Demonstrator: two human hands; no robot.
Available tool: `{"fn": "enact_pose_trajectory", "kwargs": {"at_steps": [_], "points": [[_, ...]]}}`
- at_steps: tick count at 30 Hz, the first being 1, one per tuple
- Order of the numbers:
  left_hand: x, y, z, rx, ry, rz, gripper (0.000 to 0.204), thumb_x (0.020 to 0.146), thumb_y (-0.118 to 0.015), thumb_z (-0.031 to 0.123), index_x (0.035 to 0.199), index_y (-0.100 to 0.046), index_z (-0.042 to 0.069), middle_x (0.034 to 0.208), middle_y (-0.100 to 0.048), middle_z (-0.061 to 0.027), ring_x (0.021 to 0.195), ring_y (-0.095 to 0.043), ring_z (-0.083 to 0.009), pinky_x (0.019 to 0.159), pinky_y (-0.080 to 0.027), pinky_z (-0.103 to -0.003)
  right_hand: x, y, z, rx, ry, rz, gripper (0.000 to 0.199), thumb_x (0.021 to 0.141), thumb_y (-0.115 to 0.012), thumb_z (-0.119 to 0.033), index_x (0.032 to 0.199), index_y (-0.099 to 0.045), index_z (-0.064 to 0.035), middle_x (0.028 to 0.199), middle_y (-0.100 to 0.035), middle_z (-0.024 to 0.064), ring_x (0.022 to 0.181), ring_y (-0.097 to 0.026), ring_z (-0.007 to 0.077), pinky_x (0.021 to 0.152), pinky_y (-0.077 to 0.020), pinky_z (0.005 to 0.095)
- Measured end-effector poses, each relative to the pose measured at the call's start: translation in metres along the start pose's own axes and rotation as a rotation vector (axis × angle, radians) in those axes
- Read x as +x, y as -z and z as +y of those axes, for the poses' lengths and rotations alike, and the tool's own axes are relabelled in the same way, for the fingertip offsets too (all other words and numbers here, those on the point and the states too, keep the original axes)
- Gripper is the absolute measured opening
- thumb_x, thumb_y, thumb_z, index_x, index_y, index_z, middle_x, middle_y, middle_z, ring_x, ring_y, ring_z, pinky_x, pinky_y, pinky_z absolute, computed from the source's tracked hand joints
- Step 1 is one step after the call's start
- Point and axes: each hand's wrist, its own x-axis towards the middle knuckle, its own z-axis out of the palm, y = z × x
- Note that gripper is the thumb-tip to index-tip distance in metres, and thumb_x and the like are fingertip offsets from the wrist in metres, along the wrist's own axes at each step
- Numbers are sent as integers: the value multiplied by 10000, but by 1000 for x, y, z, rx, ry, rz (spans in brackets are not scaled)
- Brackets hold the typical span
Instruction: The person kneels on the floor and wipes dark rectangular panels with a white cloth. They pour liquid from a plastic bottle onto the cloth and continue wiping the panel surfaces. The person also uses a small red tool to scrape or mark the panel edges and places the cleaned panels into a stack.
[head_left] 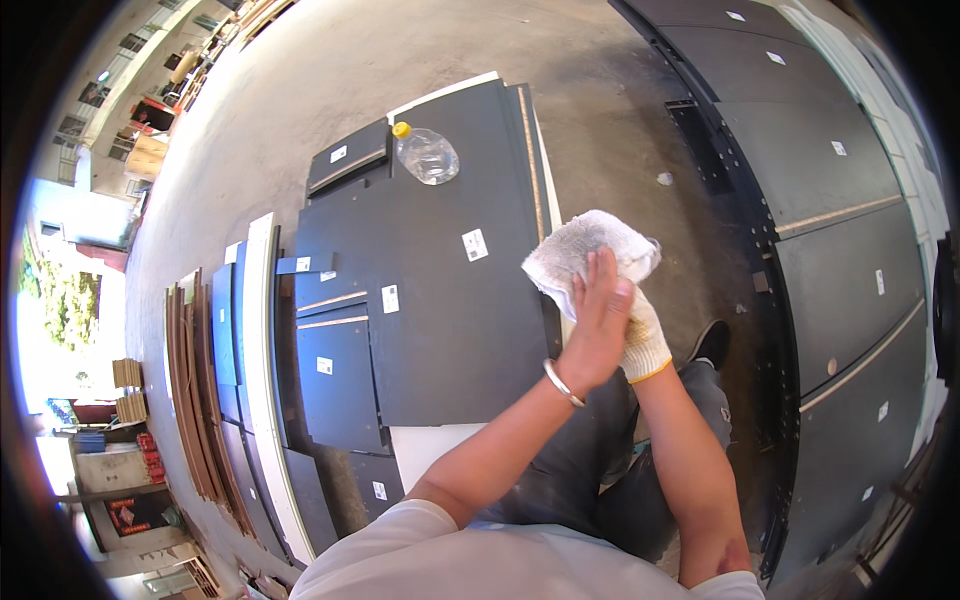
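Observation:
A folded white cloth, greyed on its top, is held up beside the right edge of a stack of dark panels. My right hand, in a white knit glove with a yellow cuff edge, grips it from the right, its fingers mostly hidden behind the cloth. Bare, with a pale bangle at the wrist, my left hand lies against the cloth's near side, fingers stretched out. On the panels' far part a clear plastic bottle with a yellow cap rests on its side.
Smaller dark panels with white labels lie on the stack's left. Boards stand in rows farther left. To the right, a long line of dark panels rests on a black frame. My legs are close to the stack's near edge.

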Motion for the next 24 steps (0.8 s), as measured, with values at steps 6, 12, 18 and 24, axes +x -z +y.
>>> {"fn": "enact_pose_trajectory", "kwargs": {"at_steps": [6, 12, 18, 24], "points": [[-22, 27, 13, -4, -217, -40, 634, 1039, -579, 88, 1625, -351, 1, 1684, -359, -216, 1596, -277, -344, 1293, -202, -445, 14, 9, -9, 1, -58, 176, 385, 1001, -717, -180, 1350, -598, -70, 1228, -689, 108, 1086, -695, 271, 949, -597, 430], [-5, 111, -8, 449, -349, 189, 597, 917, -762, 153, 1477, -582, 47, 1564, -543, -162, 1478, -472, -335, 1216, -371, -431, 9, -24, -28, -534, -248, 192, 445, 898, -759, -122, 1311, -634, -10, 1135, -714, 102, 978, -715, 220, 843, -605, 393], [27, 157, 0, -160, 345, -292, 391, 987, -757, 266, 1260, -668, 1, 1141, -718, -54, 1035, -664, -134, 947, -525, -331, -9, -49, -38, -519, -491, -85, 684, 871, -801, -321, 1379, -596, 87, 1292, -701, 153, 1143, -700, 258, 1000, -559, 381], [0, 123, 24, -709, 293, 150, 247, 1014, -719, 231, 1070, -698, -9, 963, -724, -42, 797, -664, -110, 737, -537, -271, -20, -56, -51, 55, -317, -342, 1355, 734, -671, -885, 1632, -279, 50, 1665, -382, 223, 1515, -420, 346, 1248, -338, 513]]}}
